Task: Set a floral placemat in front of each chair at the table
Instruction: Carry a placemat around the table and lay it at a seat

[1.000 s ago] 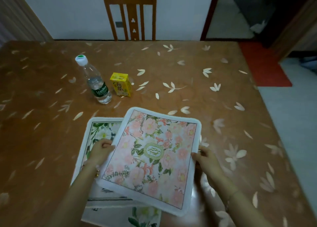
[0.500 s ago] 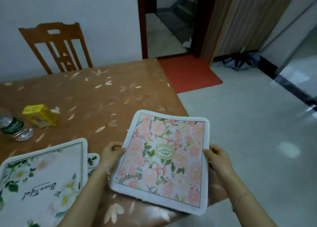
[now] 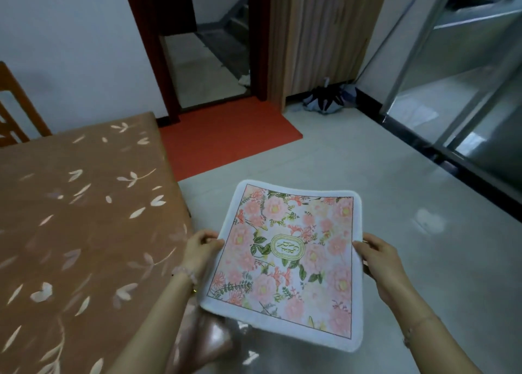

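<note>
A pink floral placemat [image 3: 288, 260] with a white border and a green oval label hangs in the air past the table's right edge, over the floor. My left hand [image 3: 202, 248] grips its left edge and my right hand [image 3: 377, 256] grips its right edge. The table [image 3: 84, 232], under a brown cloth with pale leaf prints, fills the left of the view. Part of a wooden chair [image 3: 14, 113] shows at the far left behind the table. The other placemats are out of view.
A red doormat [image 3: 226, 139] lies before a dark-framed doorway [image 3: 209, 49]. A wooden cabinet [image 3: 319, 34] stands beyond, with a dark bundle [image 3: 324, 98] at its foot. Glass sliding doors [image 3: 466, 77] run along the right. Pale tiled floor [image 3: 395, 204] lies to the table's right.
The view has swung right, away from the table. The pink placemat, held in both hands, went from above the table to beyond its right edge. The bottle, yellow box and green placemat left the view.
</note>
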The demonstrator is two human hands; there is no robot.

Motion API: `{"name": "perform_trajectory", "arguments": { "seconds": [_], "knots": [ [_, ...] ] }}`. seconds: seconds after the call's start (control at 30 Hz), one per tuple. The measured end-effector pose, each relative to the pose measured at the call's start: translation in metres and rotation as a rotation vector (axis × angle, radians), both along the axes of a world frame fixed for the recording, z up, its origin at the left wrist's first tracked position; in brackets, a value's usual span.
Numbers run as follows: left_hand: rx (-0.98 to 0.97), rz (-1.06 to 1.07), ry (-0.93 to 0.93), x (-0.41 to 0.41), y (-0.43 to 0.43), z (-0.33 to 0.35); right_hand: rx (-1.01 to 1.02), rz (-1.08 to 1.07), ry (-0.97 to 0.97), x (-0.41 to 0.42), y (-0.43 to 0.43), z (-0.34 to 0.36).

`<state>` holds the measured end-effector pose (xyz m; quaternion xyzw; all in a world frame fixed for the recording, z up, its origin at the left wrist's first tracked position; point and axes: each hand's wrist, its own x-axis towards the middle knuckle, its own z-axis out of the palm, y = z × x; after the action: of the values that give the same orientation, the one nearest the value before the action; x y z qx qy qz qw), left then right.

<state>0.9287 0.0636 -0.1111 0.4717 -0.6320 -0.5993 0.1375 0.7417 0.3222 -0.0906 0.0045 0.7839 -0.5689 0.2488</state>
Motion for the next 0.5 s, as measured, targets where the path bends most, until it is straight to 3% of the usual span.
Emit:
{"name": "perform_trajectory", "arguments": {
  "seconds": [0.27,0.5],
  "knots": [
    [0.037,0.054,0.044,-0.096,-0.021,-0.015,-0.012,0.0,-0.021,-0.099,-0.022,-0.01],
    [0.13,0.17,0.102,-0.204,-0.099,-0.044,0.064,0.113,-0.058,-0.23,-0.116,-0.029]
  ]
}}
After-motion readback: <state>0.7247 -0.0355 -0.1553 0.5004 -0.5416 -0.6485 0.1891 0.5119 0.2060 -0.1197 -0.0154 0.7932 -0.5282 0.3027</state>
